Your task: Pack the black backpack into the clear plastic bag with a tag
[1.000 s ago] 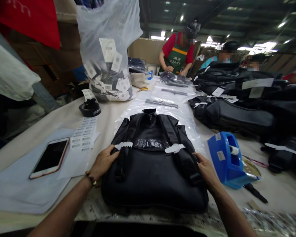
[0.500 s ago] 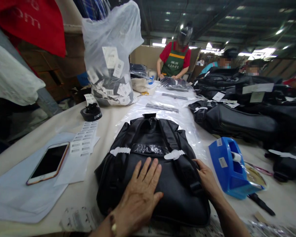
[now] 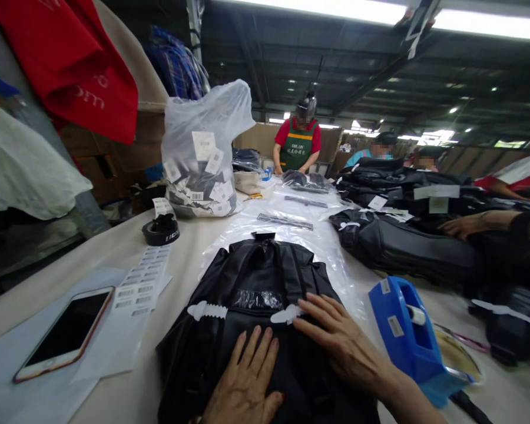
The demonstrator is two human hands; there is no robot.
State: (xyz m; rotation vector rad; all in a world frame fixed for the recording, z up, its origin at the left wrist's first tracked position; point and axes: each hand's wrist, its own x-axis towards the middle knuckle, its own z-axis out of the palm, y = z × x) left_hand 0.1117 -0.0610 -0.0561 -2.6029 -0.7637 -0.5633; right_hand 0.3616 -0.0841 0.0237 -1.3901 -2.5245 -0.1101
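A black backpack (image 3: pixel 287 365) lies on the table in front of me, its straps facing up and white tabs wrapped on both straps. Flat on its lower middle rests my left hand (image 3: pixel 247 380), fingers stretched out. My right hand (image 3: pixel 342 338) lies across the right strap, fingers extended, with the tips by the right white tab (image 3: pixel 285 315). The left white tab (image 3: pixel 206 310) sits untouched on the other strap. Beneath the backpack's top end, clear plastic bags (image 3: pixel 287 203) are spread over the table.
At the left are a phone (image 3: pixel 66 333), barcode label sheets (image 3: pixel 135 294) and a tape roll (image 3: pixel 160 229). Behind them stands a plastic bag of tags (image 3: pixel 203 159). A blue tape dispenser (image 3: pixel 397 330) and piled black bags (image 3: pixel 415 235) are right. A co-worker (image 3: pixel 297 141) stands opposite; another person's hand (image 3: pixel 472 225) touches the pile.
My right hand has moved from the backpack's right edge onto its right strap. My left hand stays flat on it. The view has tilted up, and another person's arm has appeared at the right.
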